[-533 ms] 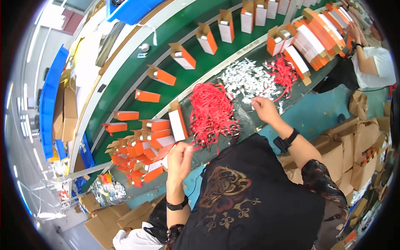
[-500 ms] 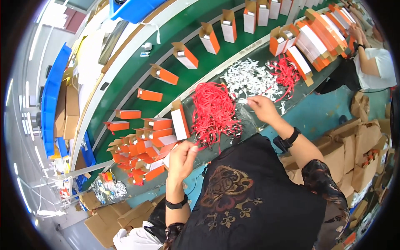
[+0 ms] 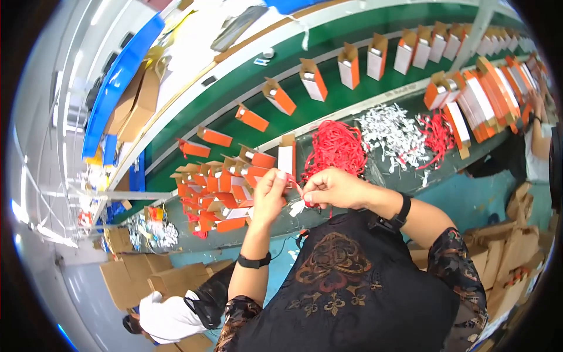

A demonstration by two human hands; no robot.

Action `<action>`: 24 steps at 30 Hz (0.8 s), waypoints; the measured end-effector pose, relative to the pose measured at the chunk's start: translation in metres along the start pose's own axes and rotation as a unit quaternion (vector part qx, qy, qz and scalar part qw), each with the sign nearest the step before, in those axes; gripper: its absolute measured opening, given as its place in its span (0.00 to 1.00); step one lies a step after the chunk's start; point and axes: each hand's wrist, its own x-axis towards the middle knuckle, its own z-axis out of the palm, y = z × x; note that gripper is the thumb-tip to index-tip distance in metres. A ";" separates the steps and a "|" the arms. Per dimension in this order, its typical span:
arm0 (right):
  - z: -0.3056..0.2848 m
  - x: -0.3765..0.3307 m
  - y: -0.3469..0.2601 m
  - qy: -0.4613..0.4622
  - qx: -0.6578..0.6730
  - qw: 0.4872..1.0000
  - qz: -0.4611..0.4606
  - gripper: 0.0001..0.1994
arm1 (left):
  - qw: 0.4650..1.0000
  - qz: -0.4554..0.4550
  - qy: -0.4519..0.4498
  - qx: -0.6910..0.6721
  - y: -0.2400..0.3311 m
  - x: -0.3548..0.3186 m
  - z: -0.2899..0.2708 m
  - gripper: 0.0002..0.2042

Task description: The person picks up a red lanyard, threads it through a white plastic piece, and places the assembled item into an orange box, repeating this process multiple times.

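Observation:
Both my hands are together in front of my chest. My left hand (image 3: 271, 196) pinches a red strap (image 3: 295, 184), which runs across to the right fingertips. My right hand (image 3: 337, 189) is closed at that strap, with a small white tag-like piece (image 3: 297, 207) hanging by its fingertips; how the two are joined is too small to tell. Just beyond the hands lies a tangled heap of red straps (image 3: 335, 144). To its right spreads a pile of small white pieces (image 3: 390, 132), with a smaller bunch of red straps (image 3: 437, 138) beside it.
Orange-and-white boxes (image 3: 223, 188) crowd the bench at left, one box (image 3: 287, 157) standing near the red heap. Open boxes line the green conveyor (image 3: 328, 108). More boxes (image 3: 481, 100) stand at right, near another person (image 3: 536, 146). Cardboard (image 3: 126, 276) lies on the floor.
My right hand has come left from the white pile to my left hand, bringing a small white piece. The left hand has risen with the red strap. The view has shifted.

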 end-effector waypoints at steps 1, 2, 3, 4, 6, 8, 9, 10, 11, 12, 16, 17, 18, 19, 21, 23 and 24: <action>0.006 0.001 -0.002 0.038 0.069 0.997 -0.003 0.06 | 0.993 -0.055 0.014 -0.101 0.000 -0.004 0.011 0.14; 0.012 0.001 -0.006 0.073 0.136 0.988 -0.006 0.07 | 0.973 -0.104 0.027 -0.203 0.001 -0.008 0.022 0.15; 0.017 0.003 -0.012 0.095 0.130 0.987 0.017 0.06 | 0.945 -0.149 -0.018 -0.290 -0.009 -0.012 0.028 0.15; 0.021 0.006 -0.016 0.076 0.118 0.990 0.019 0.06 | 0.906 -0.189 -0.063 -0.374 -0.023 -0.016 0.032 0.16; 0.027 0.012 -0.022 0.158 0.120 0.980 0.009 0.06 | 0.900 -0.228 0.024 -0.371 -0.041 -0.023 0.046 0.19; 0.035 0.015 -0.019 0.212 0.042 0.976 -0.010 0.04 | 0.879 -0.227 0.009 -0.419 -0.041 -0.026 0.053 0.18; 0.036 0.017 -0.016 0.275 -0.140 0.942 -0.137 0.03 | 0.883 -0.192 -0.018 -0.429 -0.042 -0.026 0.052 0.19; 0.035 0.022 -0.013 0.321 -0.309 0.856 -0.262 0.03 | 0.882 -0.217 -0.024 -0.418 -0.040 -0.031 0.049 0.21; 0.032 0.029 -0.013 0.330 -0.400 0.788 -0.331 0.03 | 0.883 -0.178 -0.013 -0.433 -0.045 -0.036 0.047 0.19; 0.031 0.035 -0.014 0.317 -0.405 0.788 -0.339 0.03 | 0.884 -0.140 -0.002 -0.447 -0.049 -0.041 0.045 0.18; 0.033 0.048 -0.006 0.254 -0.639 0.658 -0.306 0.06 | 0.990 -0.003 0.093 -0.106 -0.049 -0.048 0.023 0.14; 0.030 0.049 0.001 0.194 -0.654 0.691 -0.237 0.06 | 0.972 0.103 0.122 0.175 -0.046 -0.053 0.009 0.11; 0.027 0.051 0.004 0.133 -0.663 0.718 -0.166 0.06 | 0.864 0.195 0.142 0.442 -0.041 -0.058 -0.006 0.08; 0.026 0.052 0.000 0.038 -0.641 0.756 -0.132 0.05 | 0.885 0.164 0.120 0.419 -0.034 -0.062 -0.020 0.06; 0.022 0.061 -0.007 -0.089 -0.480 0.870 -0.068 0.06 | 0.933 0.177 0.107 0.295 -0.040 -0.066 -0.046 0.06; 0.024 0.074 -0.007 -0.225 -0.128 0.965 0.038 0.07 | 0.959 0.159 0.106 0.210 -0.052 -0.066 -0.052 0.06; 0.030 0.079 -0.006 -0.189 -0.035 0.980 0.044 0.05 | 0.988 0.068 0.122 -0.067 -0.061 -0.066 -0.047 0.07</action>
